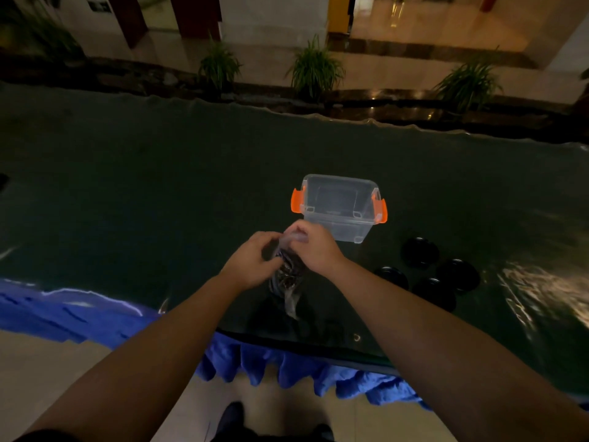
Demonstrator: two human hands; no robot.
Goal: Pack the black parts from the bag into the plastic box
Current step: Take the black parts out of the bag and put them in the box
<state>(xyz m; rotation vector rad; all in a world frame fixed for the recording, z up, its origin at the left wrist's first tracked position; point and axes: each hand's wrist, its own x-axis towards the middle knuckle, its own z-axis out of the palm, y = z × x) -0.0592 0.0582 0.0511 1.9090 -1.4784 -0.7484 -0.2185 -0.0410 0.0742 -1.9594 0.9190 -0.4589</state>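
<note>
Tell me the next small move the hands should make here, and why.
Probably pull the mouth of the bag open. Both the left hand and the right hand pinch its top edge, the dark parts sit inside it, and the clear box just beyond stands open with nothing visible inside. Four black discs already lie on the table to the right.
</note>
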